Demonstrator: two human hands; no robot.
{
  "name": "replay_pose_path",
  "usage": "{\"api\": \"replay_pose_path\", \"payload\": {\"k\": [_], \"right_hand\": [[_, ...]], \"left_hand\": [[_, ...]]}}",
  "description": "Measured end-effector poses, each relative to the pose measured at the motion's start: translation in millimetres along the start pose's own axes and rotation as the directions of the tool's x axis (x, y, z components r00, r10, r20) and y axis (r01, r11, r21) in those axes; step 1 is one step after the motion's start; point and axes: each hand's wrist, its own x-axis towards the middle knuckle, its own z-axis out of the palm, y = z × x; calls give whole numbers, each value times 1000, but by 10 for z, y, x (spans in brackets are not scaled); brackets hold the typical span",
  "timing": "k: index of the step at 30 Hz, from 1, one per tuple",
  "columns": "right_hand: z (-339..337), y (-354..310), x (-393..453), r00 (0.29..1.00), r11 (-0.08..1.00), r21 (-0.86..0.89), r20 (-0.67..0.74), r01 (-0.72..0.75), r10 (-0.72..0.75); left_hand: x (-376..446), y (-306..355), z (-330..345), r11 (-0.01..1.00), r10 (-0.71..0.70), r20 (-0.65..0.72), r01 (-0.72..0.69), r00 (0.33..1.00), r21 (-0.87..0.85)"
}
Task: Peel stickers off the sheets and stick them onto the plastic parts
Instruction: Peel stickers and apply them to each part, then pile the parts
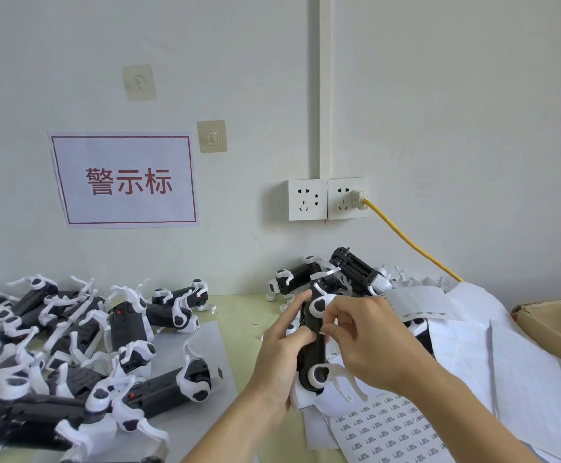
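Pale grey wall behind, carrying a paper sign (124,179) with red characters, two stick-on hooks (211,136) and a double socket (327,199) with a yellow cable (409,241) running off toward 4 o'clock. Below it, a pale green surface (235,307).

Held upright at centre, slightly toward 5 o'clock: a black-and-white plastic part (314,342). Left hand (281,355) wrapped around its black body from the 9 o'clock side, fingers curled, thumb lying along the front. Right hand (364,342) at the part's 3 o'clock side, thumb and forefinger pinching a small sticker (322,330) right against the body; cannot tell whether already stuck down.

At 6 o'clock, under the forearms, a sticker sheet (389,429) lying flat, printed in rows. At 3 to 4 o'clock, a loose heap of white backing sheets (506,355), with a cardboard box (553,322) at the far edge. At 8 to 9 o'clock, a crowded pile of similar parts (72,345). At 1 o'clock beyond the hands, a few more parts (339,272) against the wall.
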Motion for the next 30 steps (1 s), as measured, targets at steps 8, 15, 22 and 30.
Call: {"api": "replay_pose_path", "payload": {"k": [8,15,22,30], "right_hand": [[7,-19,7,1000,999,-31,-11,9,-9],[24,-2,13,996,983,181,-73,-34,48],[18,-3,10,999,997,76,-37,-19,22],[18,-25,4,999,998,61,-34,-34,36]], "left_hand": [[-12,8,10,1000,-3,1,3,1000,-18],[-9,12,9,999,9,13,-8,1000,-42],[-4,5,5,1000,9,11,-8,1000,-23],[3,2,-5,1000,7,15,-7,1000,-28]]}}
